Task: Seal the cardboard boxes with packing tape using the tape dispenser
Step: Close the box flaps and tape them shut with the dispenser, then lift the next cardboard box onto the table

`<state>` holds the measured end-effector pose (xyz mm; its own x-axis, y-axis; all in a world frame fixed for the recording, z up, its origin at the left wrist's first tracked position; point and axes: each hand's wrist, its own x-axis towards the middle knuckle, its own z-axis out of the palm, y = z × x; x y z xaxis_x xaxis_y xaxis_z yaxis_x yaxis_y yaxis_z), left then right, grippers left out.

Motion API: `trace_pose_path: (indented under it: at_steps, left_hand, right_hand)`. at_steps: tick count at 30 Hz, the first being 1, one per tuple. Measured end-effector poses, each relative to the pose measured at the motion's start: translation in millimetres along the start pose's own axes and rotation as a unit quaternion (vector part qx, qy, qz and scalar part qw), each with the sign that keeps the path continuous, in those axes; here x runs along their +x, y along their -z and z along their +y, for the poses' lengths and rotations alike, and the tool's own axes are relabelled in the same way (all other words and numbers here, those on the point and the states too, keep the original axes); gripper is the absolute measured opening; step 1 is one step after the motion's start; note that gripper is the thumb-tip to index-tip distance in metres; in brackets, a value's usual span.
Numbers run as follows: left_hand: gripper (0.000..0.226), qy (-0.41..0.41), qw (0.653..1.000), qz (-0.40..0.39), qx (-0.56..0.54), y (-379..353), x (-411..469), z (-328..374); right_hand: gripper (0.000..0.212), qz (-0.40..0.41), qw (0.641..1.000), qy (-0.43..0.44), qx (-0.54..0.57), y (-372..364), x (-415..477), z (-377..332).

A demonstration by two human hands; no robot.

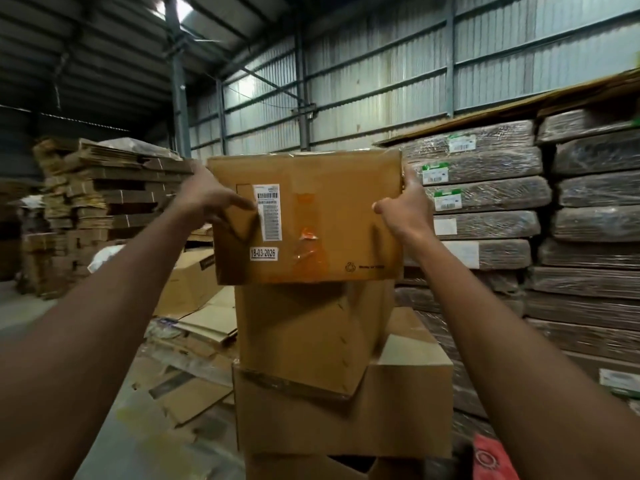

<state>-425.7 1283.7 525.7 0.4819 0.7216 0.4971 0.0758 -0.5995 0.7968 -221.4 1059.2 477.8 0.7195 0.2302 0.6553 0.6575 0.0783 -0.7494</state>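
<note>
Big wall of shrink-wrapped cardboard bundles (485, 199) on the right, and loose flattened cartons (90, 188) piled on the left. In the middle is a stack of cardboard boxes (346, 417), with the top box (339, 209) sitting right on it. Both arms are stretched out and up. The left hand (207, 195) grips the box's left edge, thumb across the front. The right hand (407, 206) clamps the right edge the same way. Shiny clear tape (306, 247) runs down the front, beside a barcode label (268, 211) and a date sticker (264, 253).
</note>
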Motion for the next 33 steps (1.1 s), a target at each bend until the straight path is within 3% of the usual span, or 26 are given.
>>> trace_pose_path:
  at_steps: [3,6,9,14,19,23,27,33]
  left_hand:
    - [0.138,-0.112,0.978,0.013,0.176,-38.5,-5.1,-41.9]
    - [0.128,-0.153,0.933,0.03,0.323,-74.8,-23.7,-89.5]
    - [0.111,-0.228,0.913,0.066,0.331,-85.2,-23.4,-128.9]
    - [0.102,-0.173,0.93,0.011,0.324,-86.0,8.6,-136.9]
    - [0.102,-0.13,0.941,-0.001,0.312,-113.6,-6.3,-137.9]
    - [0.068,-0.205,0.95,0.057,0.23,-148.6,-49.4,-121.8]
    - [0.048,-0.245,0.959,-0.027,0.139,-206.7,-90.9,-93.9]
    - [0.031,-0.243,0.964,-0.096,0.049,-331.1,-188.2,-42.2]
  right_hand:
    - [0.079,0.029,0.974,0.118,-0.192,-31.9,-5.0,25.8]
    - [0.075,0.007,0.937,0.128,-0.325,-54.2,-20.9,52.2]
    - [0.075,0.014,0.928,0.144,-0.344,-66.1,-33.2,72.9]
    - [0.077,-0.059,0.904,0.13,-0.403,-70.3,-32.8,85.1]
    - [0.077,-0.111,0.914,0.093,-0.379,-59.3,-41.0,91.5]
    - [0.062,-0.035,0.942,0.097,-0.319,-35.5,-55.1,98.4]
    - [0.039,0.029,0.986,-0.003,-0.162,9.8,-75.5,119.2]
    - [0.026,0.076,0.978,-0.145,-0.126,152.9,-132.9,174.5]
